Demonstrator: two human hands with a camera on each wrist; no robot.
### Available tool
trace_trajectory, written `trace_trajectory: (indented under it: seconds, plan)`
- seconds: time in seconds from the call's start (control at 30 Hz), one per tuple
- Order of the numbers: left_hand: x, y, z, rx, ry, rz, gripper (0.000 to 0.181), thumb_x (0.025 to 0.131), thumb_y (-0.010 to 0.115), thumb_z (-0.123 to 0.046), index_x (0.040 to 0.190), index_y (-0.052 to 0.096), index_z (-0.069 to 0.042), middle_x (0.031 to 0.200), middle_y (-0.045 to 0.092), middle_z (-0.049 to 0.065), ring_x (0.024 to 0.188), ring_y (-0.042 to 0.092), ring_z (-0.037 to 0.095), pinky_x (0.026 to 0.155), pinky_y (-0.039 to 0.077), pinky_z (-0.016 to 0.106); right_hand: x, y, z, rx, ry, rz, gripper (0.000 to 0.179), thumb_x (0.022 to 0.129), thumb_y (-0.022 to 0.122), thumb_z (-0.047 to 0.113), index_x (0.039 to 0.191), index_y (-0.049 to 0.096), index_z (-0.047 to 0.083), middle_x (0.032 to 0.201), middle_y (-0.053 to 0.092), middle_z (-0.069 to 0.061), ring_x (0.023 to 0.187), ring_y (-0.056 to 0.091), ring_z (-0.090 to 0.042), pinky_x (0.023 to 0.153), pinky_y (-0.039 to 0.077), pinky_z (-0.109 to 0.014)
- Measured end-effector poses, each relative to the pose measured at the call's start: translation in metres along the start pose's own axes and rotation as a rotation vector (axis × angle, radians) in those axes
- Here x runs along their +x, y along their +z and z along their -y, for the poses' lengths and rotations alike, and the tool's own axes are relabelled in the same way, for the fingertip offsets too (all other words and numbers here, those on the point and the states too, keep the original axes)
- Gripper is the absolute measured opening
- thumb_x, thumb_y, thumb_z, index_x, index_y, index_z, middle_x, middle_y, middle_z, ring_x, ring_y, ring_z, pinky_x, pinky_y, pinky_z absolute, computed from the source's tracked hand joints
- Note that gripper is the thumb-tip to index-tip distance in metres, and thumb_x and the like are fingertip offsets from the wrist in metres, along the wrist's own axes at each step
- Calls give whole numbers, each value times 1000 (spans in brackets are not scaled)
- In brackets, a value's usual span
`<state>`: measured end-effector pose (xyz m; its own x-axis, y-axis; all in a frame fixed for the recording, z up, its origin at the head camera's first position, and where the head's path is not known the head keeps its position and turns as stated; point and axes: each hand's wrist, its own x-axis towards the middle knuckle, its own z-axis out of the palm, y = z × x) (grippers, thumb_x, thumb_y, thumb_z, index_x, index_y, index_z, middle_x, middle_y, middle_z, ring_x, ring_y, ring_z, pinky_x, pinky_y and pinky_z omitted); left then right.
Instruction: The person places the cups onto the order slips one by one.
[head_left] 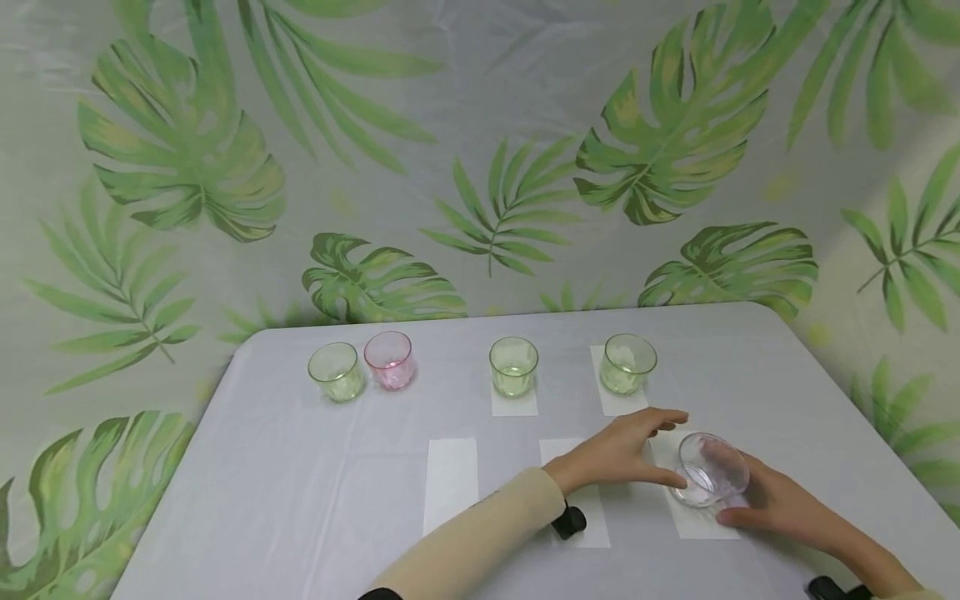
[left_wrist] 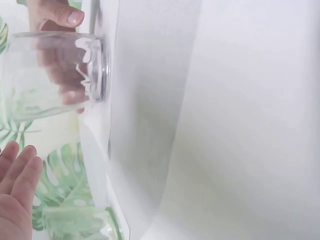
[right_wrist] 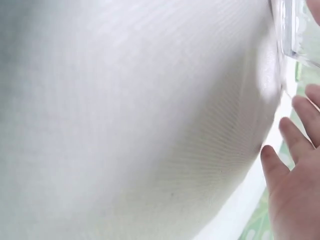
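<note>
A clear glass cup [head_left: 711,471] stands upright at the front right on a white paper rectangle [head_left: 701,527]. My left hand [head_left: 618,450] is at its left side, thumb and fingers spread apart, thumb tip close to the glass. From the right, my right hand [head_left: 795,504] reaches around the cup with its fingers partly behind it. The left wrist view shows that hand through the clear cup [left_wrist: 30,65], while the left fingers [left_wrist: 25,185] stay apart from it. In the right wrist view the right hand [right_wrist: 297,185] has its fingers spread, with the cup's base at the top corner.
Two green cups [head_left: 513,367] [head_left: 628,364] stand on paper rectangles at the back. Another green cup [head_left: 336,372] and a pink cup [head_left: 389,361] are side by side at the back left. Two more paper rectangles [head_left: 451,483] [head_left: 594,521] lie in front, one partly under my left arm.
</note>
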<state>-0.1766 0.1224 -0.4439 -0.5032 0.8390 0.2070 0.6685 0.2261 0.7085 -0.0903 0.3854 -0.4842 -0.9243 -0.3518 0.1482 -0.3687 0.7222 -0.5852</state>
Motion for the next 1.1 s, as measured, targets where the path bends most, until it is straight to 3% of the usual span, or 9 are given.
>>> trace_trajectory:
  seconds: [0.13, 0.23, 0.27, 0.3, 0.37, 0.53, 0.7, 0.9, 1.1]
  plan:
    - [-14, -13, 2, -21, 3, -22, 77, 82, 77, -30, 145, 37, -9, 146, 41, -4, 128, 38, -1, 99, 29, 7, -3, -6, 7, 2, 101, 10, 89, 75, 81, 23, 150, 32, 25, 138, 27, 29, 113, 15, 27, 92, 38, -55]
    - [-27, -25, 4, -42, 3, -40, 76, 82, 77, -29, 144, 39, -10, 145, 42, -4, 128, 38, 0, 100, 30, 9, -3, -11, 12, 11, 66, 5, 90, 75, 81, 21, 150, 31, 22, 139, 23, 36, 117, 15, 25, 109, 26, -47]
    - [-32, -29, 5, -51, 4, -48, 75, 82, 78, -28, 144, 39, -11, 145, 42, -4, 128, 38, 1, 101, 30, 10, -3, -12, 14, 12, 41, 1, 90, 75, 81, 20, 150, 32, 19, 142, 22, 34, 121, 15, 24, 111, 22, -33]
    - [-37, -34, 5, -60, 7, -56, 75, 82, 78, -27, 144, 40, -11, 145, 42, -4, 129, 38, 1, 101, 30, 11, -3, -13, 16, 15, 17, -4, 90, 74, 81, 18, 150, 33, 16, 145, 24, 32, 124, 15, 22, 109, 18, -19]
    - [-46, -43, 6, -78, 17, -72, 75, 81, 79, -25, 144, 40, -11, 144, 43, -3, 129, 38, 2, 102, 31, 13, -2, -17, 21, 12, -18, -4, 90, 75, 81, 16, 150, 32, 13, 148, 25, 27, 128, 16, 19, 91, 12, 2]
    - [-67, -64, 8, -87, 66, -110, 76, 80, 80, -22, 144, 41, -9, 142, 45, -1, 129, 39, 3, 104, 32, 17, 3, -26, 34, 41, -44, 20, 91, 75, 80, 12, 151, 29, 12, 153, 27, 15, 131, 16, 15, 91, 15, 1]
    - [-90, -82, 13, -145, 73, -168, 75, 79, 80, -19, 142, 42, -9, 142, 45, 1, 129, 41, 9, 106, 34, 23, 9, -32, 46, 53, -24, 45, 92, 76, 79, 12, 152, 26, 15, 154, 24, 14, 131, 15, 15, 90, 16, 1]
    - [-124, -106, 29, -176, 39, -263, 74, 78, 81, -13, 141, 43, -5, 142, 47, 6, 129, 44, 15, 107, 34, 28, 19, -36, 63, 57, -22, 70, 94, 78, 79, 15, 153, 23, 19, 154, 23, 10, 132, 13, 14, 89, 16, 1]
    - [-161, -132, 44, -134, -53, -377, 73, 76, 81, -5, 139, 44, 1, 139, 48, 15, 128, 45, 25, 107, 35, 31, 30, -34, 78, 75, -73, 90, 93, 79, 79, 14, 153, 23, 17, 155, 24, 1, 134, 15, 11, 89, 20, -1]
